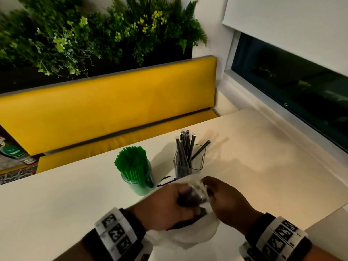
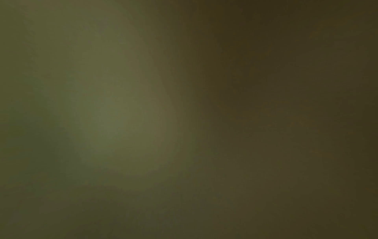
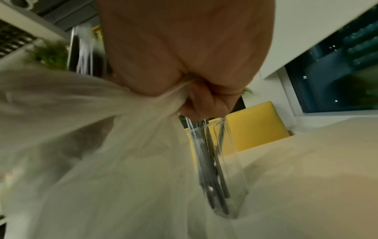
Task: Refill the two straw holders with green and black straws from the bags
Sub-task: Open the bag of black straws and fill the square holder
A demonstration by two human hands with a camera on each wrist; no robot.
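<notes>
Both hands work the white bag (image 1: 190, 236) at the desk's near edge: left hand (image 1: 165, 206) grips black straws (image 1: 190, 199), right hand (image 1: 226, 202) pinches plastic; square holder (image 1: 188, 159) stands just beyond, straws upright.

A pale cream table (image 1: 263, 166) carries everything. Toward its far edge stand two holders, near each other: a round clear one (image 1: 138, 182) packed with green straws (image 1: 131, 162) on the left, and a square clear one (image 1: 189, 162) with a few black straws (image 1: 185, 146) on the right. A white plastic bag (image 1: 188, 236) lies near the near edge, just before the holders.
</notes>
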